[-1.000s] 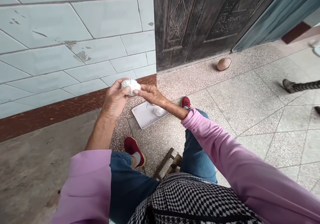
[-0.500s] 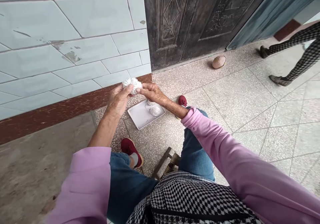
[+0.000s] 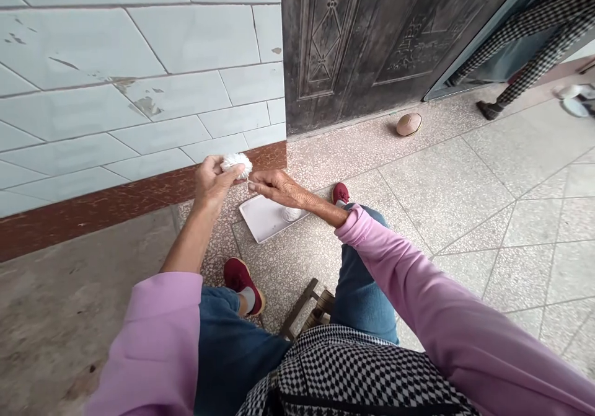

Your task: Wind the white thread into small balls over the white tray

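Apparently the work on the white pompom is well along, since it looks round and full, though what is left cannot be read from this view. The left hand grips it between thumb and fingers, beyond the tray with its white ball; the right hand's fingertips nearly meet beside it, whether pinching a strand I cannot tell.

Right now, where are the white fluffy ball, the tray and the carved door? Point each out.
White fluffy ball [image 3: 235,159]: head view, on its fluffy top, above the thumb.
Tray [image 3: 261,215]: head view, on its bare inner surface.
Carved door [image 3: 362,44]: head view, on its dark front.
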`<state>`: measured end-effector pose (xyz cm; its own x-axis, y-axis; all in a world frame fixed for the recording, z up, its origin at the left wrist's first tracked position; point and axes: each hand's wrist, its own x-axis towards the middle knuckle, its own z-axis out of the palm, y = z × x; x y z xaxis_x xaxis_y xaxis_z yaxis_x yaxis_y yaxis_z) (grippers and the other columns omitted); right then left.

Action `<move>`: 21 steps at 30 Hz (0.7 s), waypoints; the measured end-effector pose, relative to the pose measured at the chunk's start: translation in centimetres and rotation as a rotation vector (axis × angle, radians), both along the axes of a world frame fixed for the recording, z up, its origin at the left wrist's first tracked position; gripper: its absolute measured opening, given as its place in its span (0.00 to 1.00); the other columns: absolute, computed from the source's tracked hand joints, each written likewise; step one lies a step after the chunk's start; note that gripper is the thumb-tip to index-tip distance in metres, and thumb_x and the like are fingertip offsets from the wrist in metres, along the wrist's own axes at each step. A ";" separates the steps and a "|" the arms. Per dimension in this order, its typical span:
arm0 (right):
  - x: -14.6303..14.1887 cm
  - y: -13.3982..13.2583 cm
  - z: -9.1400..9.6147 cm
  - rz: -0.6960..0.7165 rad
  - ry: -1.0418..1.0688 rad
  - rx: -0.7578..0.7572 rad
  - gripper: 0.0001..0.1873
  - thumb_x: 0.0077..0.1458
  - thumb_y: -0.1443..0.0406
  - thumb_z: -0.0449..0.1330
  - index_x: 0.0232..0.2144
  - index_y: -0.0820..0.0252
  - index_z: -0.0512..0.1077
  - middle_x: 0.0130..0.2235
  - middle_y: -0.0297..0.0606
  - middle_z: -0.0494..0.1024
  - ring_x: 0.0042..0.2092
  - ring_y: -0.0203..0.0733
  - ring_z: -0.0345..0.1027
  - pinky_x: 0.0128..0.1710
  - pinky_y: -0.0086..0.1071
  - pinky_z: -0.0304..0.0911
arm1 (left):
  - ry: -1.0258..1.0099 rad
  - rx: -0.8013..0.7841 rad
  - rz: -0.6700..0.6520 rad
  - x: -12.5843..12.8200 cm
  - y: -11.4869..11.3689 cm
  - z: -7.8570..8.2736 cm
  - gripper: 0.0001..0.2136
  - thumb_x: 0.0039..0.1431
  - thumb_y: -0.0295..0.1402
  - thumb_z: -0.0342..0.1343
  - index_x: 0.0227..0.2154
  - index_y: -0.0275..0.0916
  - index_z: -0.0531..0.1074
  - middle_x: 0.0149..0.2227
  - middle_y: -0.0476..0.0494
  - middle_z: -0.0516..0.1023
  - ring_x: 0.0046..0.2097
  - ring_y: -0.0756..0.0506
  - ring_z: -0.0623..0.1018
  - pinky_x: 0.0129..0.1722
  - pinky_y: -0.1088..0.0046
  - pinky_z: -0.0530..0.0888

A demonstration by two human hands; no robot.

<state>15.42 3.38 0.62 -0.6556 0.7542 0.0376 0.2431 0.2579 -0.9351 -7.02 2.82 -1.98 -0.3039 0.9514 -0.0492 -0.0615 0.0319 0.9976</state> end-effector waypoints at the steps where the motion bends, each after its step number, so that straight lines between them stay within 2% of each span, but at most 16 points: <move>1: 0.2 0.2 0.3 -0.037 0.005 -0.008 0.29 0.86 0.48 0.73 0.34 0.53 0.72 0.33 0.33 0.73 0.39 0.45 0.66 0.42 0.37 0.64 | 0.035 -0.021 -0.018 0.1 -0.3 0.0 0.27 0.41 0.41 0.89 0.42 0.42 0.83 0.40 0.41 0.90 0.39 0.39 0.88 0.33 0.69 0.85; 5: 1.1 1.9 1.3 -0.185 0.117 -0.018 0.29 0.86 0.46 0.74 0.34 0.52 0.73 0.31 0.33 0.72 0.37 0.44 0.63 0.39 0.37 0.64 | 0.081 -0.066 -0.208 1.1 -1.8 1.1 0.28 0.45 0.49 0.90 0.42 0.37 0.89 0.40 0.36 0.90 0.39 0.38 0.88 0.31 0.70 0.83; 8: 1.5 2.8 1.3 -0.240 0.186 -0.024 0.32 0.87 0.47 0.73 0.31 0.50 0.69 0.31 0.32 0.70 0.36 0.42 0.60 0.39 0.36 0.65 | -0.025 -0.082 -0.360 1.8 -2.7 2.2 0.33 0.48 0.58 0.91 0.45 0.37 0.91 0.45 0.32 0.92 0.42 0.37 0.88 0.34 0.69 0.85; 10: 1.5 3.1 1.1 -0.258 0.191 -0.057 0.32 0.88 0.48 0.72 0.31 0.50 0.68 0.29 0.30 0.67 0.34 0.41 0.59 0.37 0.36 0.63 | -0.095 -0.096 -0.405 2.1 -2.9 2.8 0.36 0.47 0.60 0.93 0.47 0.37 0.92 0.48 0.30 0.92 0.44 0.37 0.89 0.35 0.68 0.86; 14: 1.1 2.9 0.6 -0.223 0.146 -0.111 0.27 0.89 0.53 0.71 0.34 0.52 0.71 0.28 0.28 0.68 0.33 0.41 0.59 0.35 0.36 0.60 | -0.179 -0.056 -0.377 2.2 -2.8 3.0 0.35 0.46 0.58 0.94 0.49 0.40 0.91 0.51 0.30 0.92 0.46 0.36 0.89 0.35 0.66 0.86; 17: 0.5 2.3 0.3 -0.170 0.030 -0.059 0.24 0.90 0.64 0.67 0.34 0.54 0.73 0.29 0.30 0.72 0.36 0.41 0.65 0.40 0.36 0.61 | -0.206 -0.002 -0.335 2.0 -2.4 2.7 0.33 0.45 0.53 0.95 0.47 0.42 0.88 0.51 0.32 0.91 0.49 0.34 0.90 0.38 0.65 0.88; 21: 0.0 1.2 0.1 -0.037 -0.123 0.036 0.20 0.88 0.71 0.67 0.36 0.57 0.76 0.33 0.33 0.78 0.40 0.43 0.71 0.47 0.36 0.63 | -0.215 0.062 -0.228 1.0 -1.6 2.1 0.33 0.45 0.49 0.94 0.45 0.46 0.80 0.51 0.37 0.91 0.53 0.34 0.91 0.42 0.65 0.89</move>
<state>15.41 4.61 0.68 -0.6288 0.7775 -0.0138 0.3652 0.2796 -0.8879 -6.01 1.18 0.17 -0.0716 0.9970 -0.0285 -0.2695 0.0082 0.9630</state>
